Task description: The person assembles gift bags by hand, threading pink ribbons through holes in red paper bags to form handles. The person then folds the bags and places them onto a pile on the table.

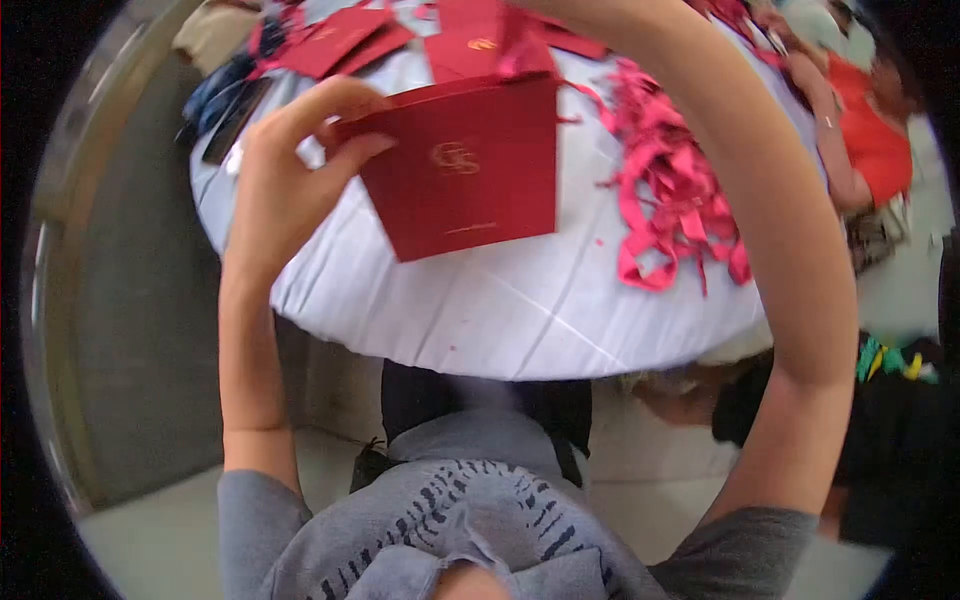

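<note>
My left hand (pixel 320 145) pinches the upper left corner of a dark red paper bag (pixel 475 170) between thumb and fingers. Gold letters and a small gold line show on the bag's front. My right arm reaches up past the top edge of the view, and the right hand's fingers are out of sight. A pink-red ribbon (pixel 518 45) rises at the bag's top edge. Behind it lie more red bags (pixel 330 40). A tangled heap of pink-red ribbons (pixel 680 190) rests to the bag's right.
The round table has a white cloth (pixel 480 310). A dark flat object (pixel 235 125) and blue fabric (pixel 215 90) are at its left edge. A person in a red top (pixel 872 130) sits at the right, with an arm at the table.
</note>
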Action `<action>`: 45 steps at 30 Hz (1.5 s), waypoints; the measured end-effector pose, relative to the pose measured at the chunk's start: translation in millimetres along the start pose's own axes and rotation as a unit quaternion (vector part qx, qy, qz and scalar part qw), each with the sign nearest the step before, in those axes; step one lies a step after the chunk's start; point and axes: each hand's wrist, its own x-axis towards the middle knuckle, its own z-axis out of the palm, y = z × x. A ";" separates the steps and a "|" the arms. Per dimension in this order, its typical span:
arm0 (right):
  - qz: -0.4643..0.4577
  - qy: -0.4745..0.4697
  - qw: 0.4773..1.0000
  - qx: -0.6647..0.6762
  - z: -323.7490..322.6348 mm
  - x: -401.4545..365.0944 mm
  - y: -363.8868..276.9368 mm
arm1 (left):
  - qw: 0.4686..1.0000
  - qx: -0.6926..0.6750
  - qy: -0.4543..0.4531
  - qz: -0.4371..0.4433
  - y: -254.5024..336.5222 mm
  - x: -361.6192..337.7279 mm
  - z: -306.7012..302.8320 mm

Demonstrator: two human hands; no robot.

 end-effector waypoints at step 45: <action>-0.096 0.251 0.962 0.045 78.7 -92.9 52.7 | 0.854 -0.480 -0.143 -0.143 -34.6 25.1 41.4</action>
